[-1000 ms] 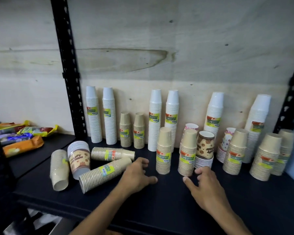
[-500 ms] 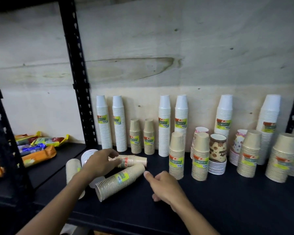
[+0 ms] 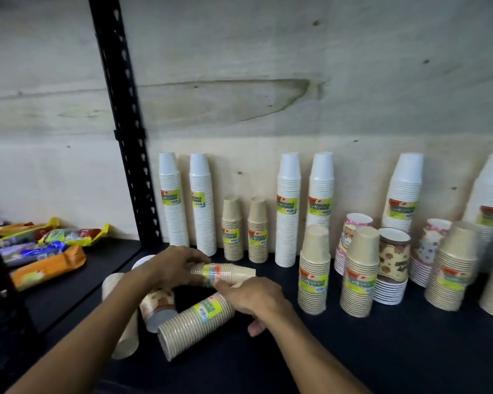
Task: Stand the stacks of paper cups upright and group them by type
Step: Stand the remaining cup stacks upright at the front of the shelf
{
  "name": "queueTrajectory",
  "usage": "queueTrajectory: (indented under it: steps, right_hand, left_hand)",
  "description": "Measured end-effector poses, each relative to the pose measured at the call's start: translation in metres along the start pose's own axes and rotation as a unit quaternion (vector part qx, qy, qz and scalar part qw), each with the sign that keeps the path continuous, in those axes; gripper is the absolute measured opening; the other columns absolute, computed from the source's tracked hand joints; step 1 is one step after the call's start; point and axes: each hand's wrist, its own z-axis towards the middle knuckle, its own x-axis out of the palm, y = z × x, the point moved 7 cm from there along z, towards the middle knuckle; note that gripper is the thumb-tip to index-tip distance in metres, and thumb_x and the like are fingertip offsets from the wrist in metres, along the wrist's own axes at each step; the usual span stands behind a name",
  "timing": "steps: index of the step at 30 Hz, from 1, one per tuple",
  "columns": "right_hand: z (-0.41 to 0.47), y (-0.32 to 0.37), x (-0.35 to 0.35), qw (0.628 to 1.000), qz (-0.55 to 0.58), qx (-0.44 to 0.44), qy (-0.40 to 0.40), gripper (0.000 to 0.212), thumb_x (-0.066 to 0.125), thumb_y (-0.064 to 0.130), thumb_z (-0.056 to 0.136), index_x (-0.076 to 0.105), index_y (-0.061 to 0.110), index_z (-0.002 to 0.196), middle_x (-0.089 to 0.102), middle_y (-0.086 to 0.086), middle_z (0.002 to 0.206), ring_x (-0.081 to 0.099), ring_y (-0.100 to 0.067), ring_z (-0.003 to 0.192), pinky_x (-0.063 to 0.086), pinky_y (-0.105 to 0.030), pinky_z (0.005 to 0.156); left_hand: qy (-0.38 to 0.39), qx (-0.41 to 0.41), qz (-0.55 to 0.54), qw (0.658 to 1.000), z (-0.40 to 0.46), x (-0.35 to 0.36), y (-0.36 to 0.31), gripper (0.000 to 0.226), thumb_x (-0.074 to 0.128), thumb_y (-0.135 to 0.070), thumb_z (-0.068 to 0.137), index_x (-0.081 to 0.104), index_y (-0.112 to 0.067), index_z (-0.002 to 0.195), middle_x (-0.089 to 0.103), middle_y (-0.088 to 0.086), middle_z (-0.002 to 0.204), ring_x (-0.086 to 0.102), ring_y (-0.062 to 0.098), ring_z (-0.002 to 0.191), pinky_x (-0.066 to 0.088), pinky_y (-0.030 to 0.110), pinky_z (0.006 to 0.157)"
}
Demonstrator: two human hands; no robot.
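Only the head view is given. On the black shelf (image 3: pixel 353 351), a small lying stack of brown paper cups (image 3: pixel 225 273) is gripped by the left hand (image 3: pixel 171 270), whose fingers are curled over its open end, and is pinched at its label by the fingertips of the right hand (image 3: pixel 254 298). Just in front, a larger lying brown stack (image 3: pixel 195 322) with a yellow-green label is touched by the right hand. A lying printed-cup stack (image 3: pixel 157 308) and a lying plain beige stack (image 3: pixel 123 317) are seen beneath the left forearm. Upright by the plywood back (image 3: pixel 268 81), tall white stacks (image 3: pixel 288 209) and short brown stacks (image 3: pixel 231 228) carry labels reading "DISPOSABLE TABLEWARE"; the brand mark is too blurred to be read. Wrapped snack packets (image 3: pixel 46 265) are laid on the neighbouring shelf, beyond the black upright post (image 3: pixel 125 123).
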Motion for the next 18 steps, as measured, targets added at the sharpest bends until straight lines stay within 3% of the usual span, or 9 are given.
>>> queueTrajectory:
  steps: [3, 6, 9, 11, 14, 18]
  right_hand:
    - [0.003, 0.001, 0.005, 0.997, 0.066, -0.014, 0.023, 0.078, 0.06, 0.071, 0.076, 0.058, 0.011, 0.125, 0.068, -0.005, 0.1, 0.072, -0.019, 0.059, 0.06, -0.026, 0.057]
    - [0.001, -0.003, 0.006, 0.983, 0.177, -0.032, 0.048, 0.058, 0.068, 0.052, 0.081, 0.055, 0.009, 0.118, 0.061, 0.001, 0.086, 0.075, -0.022, 0.072, 0.062, -0.032, 0.071]
    - [-0.006, -0.008, 0.005, 0.959, 0.264, -0.055, 0.083, 0.031, 0.071, 0.034, 0.087, 0.049, 0.012, 0.085, 0.057, 0.001, 0.081, 0.071, -0.022, 0.082, 0.061, -0.034, 0.078]
    - [-0.01, -0.012, 0.001, 0.95, 0.294, -0.064, 0.088, 0.029, 0.073, 0.028, 0.086, 0.047, 0.016, 0.084, 0.059, -0.002, 0.088, 0.069, -0.02, 0.086, 0.061, -0.035, 0.077]
    - [-0.013, -0.016, -0.013, 0.94, 0.329, -0.067, 0.056, 0.048, 0.077, 0.027, 0.079, 0.05, 0.009, 0.115, 0.064, -0.006, 0.105, 0.07, -0.019, 0.088, 0.063, -0.038, 0.071]
    - [-0.027, -0.017, -0.045, 0.954, 0.26, -0.123, -0.079, 0.058, 0.078, 0.042, 0.07, 0.046, 0.02, 0.112, 0.062, 0.0, 0.107, 0.066, -0.018, 0.096, 0.061, -0.04, 0.078]
  left_hand:
    - [0.006, 0.004, 0.03, 1.0, 0.007, 0.002, 0.002, 0.065, 0.081, -0.039, 0.075, 0.056, -0.032, 0.134, 0.06, -0.01, 0.13, 0.055, 0.008, 0.119, 0.038, 0.018, 0.096]
    - [-0.003, 0.0, 0.068, 0.998, 0.014, 0.006, 0.002, 0.074, 0.082, -0.038, 0.07, 0.051, -0.036, 0.137, 0.062, -0.007, 0.131, 0.056, 0.013, 0.119, 0.043, 0.025, 0.097]
    - [-0.01, 0.005, 0.135, 0.991, 0.017, 0.013, -0.003, 0.08, 0.079, -0.048, 0.07, 0.043, -0.043, 0.141, 0.061, -0.006, 0.133, 0.056, 0.018, 0.122, 0.044, 0.03, 0.096]
    - [-0.023, 0.013, 0.156, 0.987, 0.016, 0.014, -0.008, 0.078, 0.077, -0.049, 0.071, 0.042, -0.041, 0.141, 0.06, -0.006, 0.133, 0.056, 0.019, 0.122, 0.044, 0.031, 0.096]
    - [-0.044, -0.002, 0.146, 0.988, 0.011, 0.012, -0.01, 0.075, 0.074, -0.052, 0.075, 0.042, -0.033, 0.139, 0.06, -0.002, 0.132, 0.056, 0.021, 0.12, 0.043, 0.032, 0.094]
    - [-0.073, -0.053, 0.005, 0.996, -0.003, 0.006, -0.014, 0.07, 0.072, -0.051, 0.078, 0.041, -0.025, 0.135, 0.066, 0.001, 0.111, 0.062, 0.021, 0.103, 0.044, 0.029, 0.084]
